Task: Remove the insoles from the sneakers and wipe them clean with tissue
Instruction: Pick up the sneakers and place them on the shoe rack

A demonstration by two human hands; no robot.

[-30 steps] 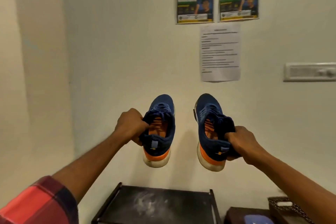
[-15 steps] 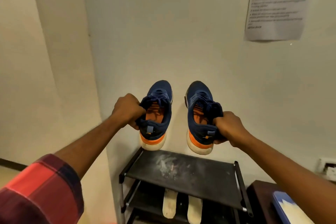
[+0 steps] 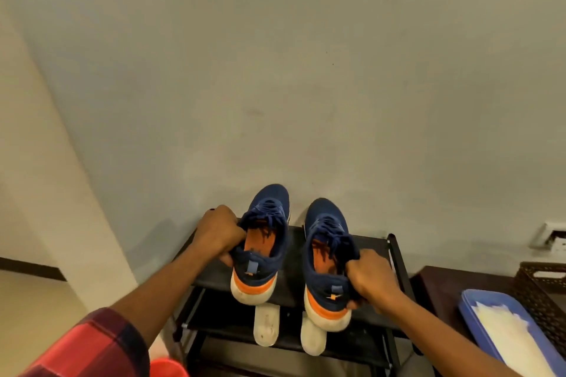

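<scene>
Just dropped from up high against the wall to right over the top shelf (image 3: 294,269) of the rack, all within a second or so. Same grips the whole way. Gripping the left sneaker (image 3: 272,202) round the collar with the left hand (image 3: 219,234), and clamping the right sneaker (image 3: 326,214) at collar and heel side with the right hand (image 3: 369,277). Pointing both toes at 12 o'clock toward the wall and letting the heels hang past the shelf's front edge. Can't tell if already resting on it or just above.

Still got the orange insoles (image 3: 260,239) tucked inside both, so nothing pulled yet. Looks like setting the pair down to free the hands for the first pull. Handy: tissue (image 3: 502,337) in a blue tray (image 3: 468,312) off at 4 o'clock, near enough to grab.

Also spotted two pale sole-shaped pieces (image 3: 266,326) on the lower shelf at 6 o'clock, under the heels. No idea whether spare insoles or something else. Worth minding that overhang, could tip off the front once let go.
</scene>
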